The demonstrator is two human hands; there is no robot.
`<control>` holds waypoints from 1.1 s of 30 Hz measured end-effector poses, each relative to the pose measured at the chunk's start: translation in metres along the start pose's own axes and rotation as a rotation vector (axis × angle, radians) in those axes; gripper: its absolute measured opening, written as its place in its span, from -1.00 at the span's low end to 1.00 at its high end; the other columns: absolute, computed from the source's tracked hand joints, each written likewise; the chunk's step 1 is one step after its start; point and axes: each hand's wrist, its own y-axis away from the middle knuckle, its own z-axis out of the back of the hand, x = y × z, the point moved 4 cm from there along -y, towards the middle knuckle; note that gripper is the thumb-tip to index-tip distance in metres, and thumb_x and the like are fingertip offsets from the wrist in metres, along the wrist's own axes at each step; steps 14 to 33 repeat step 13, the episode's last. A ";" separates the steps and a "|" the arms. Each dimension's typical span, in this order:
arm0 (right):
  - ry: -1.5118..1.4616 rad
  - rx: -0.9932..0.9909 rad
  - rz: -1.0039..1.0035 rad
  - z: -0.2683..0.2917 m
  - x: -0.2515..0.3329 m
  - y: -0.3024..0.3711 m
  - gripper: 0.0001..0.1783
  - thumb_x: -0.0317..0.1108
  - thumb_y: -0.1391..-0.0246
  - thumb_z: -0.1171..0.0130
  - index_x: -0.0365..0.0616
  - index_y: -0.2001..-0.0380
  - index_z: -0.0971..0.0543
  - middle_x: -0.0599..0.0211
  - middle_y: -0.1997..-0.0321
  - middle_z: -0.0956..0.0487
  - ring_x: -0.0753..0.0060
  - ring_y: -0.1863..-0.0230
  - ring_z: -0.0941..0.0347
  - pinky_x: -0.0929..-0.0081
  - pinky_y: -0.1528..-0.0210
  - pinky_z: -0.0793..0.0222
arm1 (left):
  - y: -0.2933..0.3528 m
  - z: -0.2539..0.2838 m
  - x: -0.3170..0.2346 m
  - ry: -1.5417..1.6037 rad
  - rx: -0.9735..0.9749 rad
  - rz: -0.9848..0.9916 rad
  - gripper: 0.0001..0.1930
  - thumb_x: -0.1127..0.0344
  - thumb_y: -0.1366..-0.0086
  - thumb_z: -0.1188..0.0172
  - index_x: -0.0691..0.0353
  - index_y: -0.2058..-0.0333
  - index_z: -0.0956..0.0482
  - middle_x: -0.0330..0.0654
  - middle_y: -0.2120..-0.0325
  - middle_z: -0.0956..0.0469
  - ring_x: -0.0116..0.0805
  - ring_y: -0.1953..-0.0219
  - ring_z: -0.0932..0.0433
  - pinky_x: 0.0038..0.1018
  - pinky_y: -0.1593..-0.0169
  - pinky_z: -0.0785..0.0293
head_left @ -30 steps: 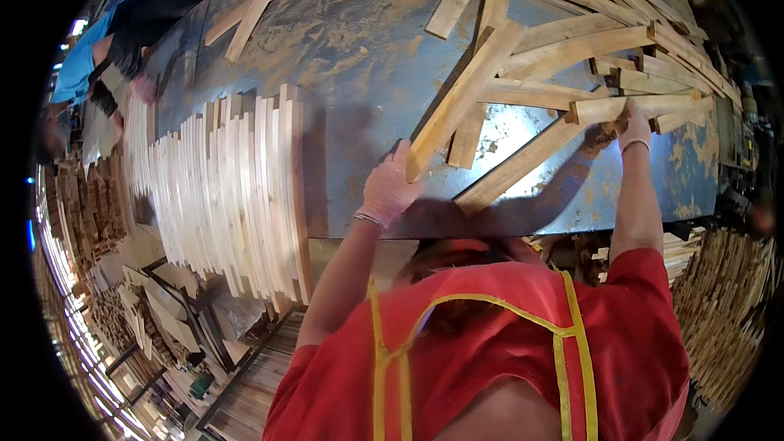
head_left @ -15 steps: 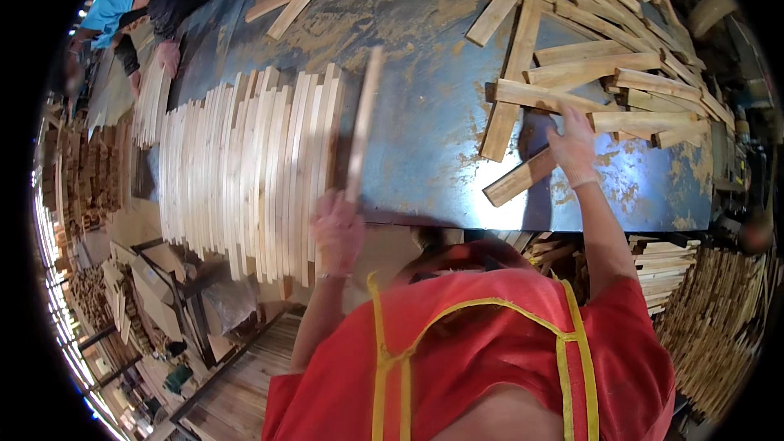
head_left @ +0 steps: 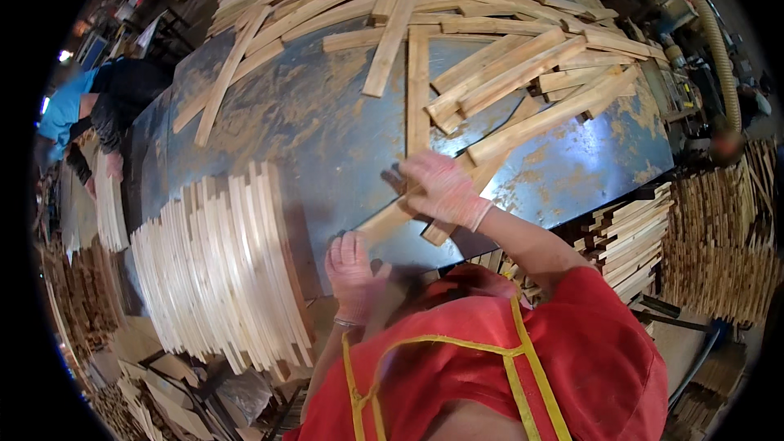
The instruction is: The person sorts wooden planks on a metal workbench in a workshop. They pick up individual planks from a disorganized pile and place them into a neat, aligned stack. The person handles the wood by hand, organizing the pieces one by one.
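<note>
Pale gloves cover both my hands at the near edge of the metal table (head_left: 327, 188). My right hand (head_left: 445, 189) is closed over a wooden strip (head_left: 385, 219) that slants toward my left hand. Right by that strip's near end, my left hand (head_left: 353, 273) has its fingers extended and thumb apart; whether it touches the end I cannot tell. To its left, a row of pale wooden strips (head_left: 212, 269) stands packed side by side, its near ends past the table edge. Other loose strips (head_left: 482, 155) lie crossed beyond and beside my right hand.
A heap of loose wooden strips (head_left: 490, 20) covers the table's far side. Stacked wood (head_left: 710, 237) stands at the right, below a ribbed hose (head_left: 719, 57). At the far left a co-worker in a blue shirt (head_left: 61, 118) handles another bundle of strips (head_left: 110, 204).
The strip that was upright in my left hand is no longer in it. My right hand has come left from the heap with a strip. The whole view has turned to the right.
</note>
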 end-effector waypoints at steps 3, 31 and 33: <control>0.052 -0.592 -0.464 0.035 -0.102 -0.008 -0.29 -0.16 -0.14 -0.30 -0.37 -0.28 -0.49 -0.27 -0.27 -0.56 -0.27 -0.33 -0.46 0.07 -0.39 -0.38 | -0.035 -0.021 -0.023 -0.054 0.112 -0.007 -0.08 -0.01 0.00 -0.52 0.17 -0.34 -0.43 -0.05 -0.29 -0.46 0.06 -0.35 -0.39 0.05 -0.41 -0.27; -0.879 -0.668 -0.884 0.052 -0.250 -0.068 0.42 -0.25 0.05 -0.50 -0.13 -0.69 0.24 -0.28 -0.36 -0.53 -0.07 -0.26 -0.60 0.23 -0.37 -0.44 | -0.048 -0.007 0.000 -0.159 0.485 0.195 -0.19 0.00 -0.13 -0.44 0.04 -0.36 -0.42 -0.12 -0.15 -0.59 -0.03 -0.28 -0.51 0.00 -0.18 -0.46; -0.879 -0.668 -0.884 0.052 -0.250 -0.068 0.42 -0.25 0.05 -0.50 -0.13 -0.69 0.24 -0.28 -0.36 -0.53 -0.07 -0.26 -0.60 0.23 -0.37 -0.44 | -0.048 -0.007 0.000 -0.159 0.485 0.195 -0.19 0.00 -0.13 -0.44 0.04 -0.36 -0.42 -0.12 -0.15 -0.59 -0.03 -0.28 -0.51 0.00 -0.18 -0.46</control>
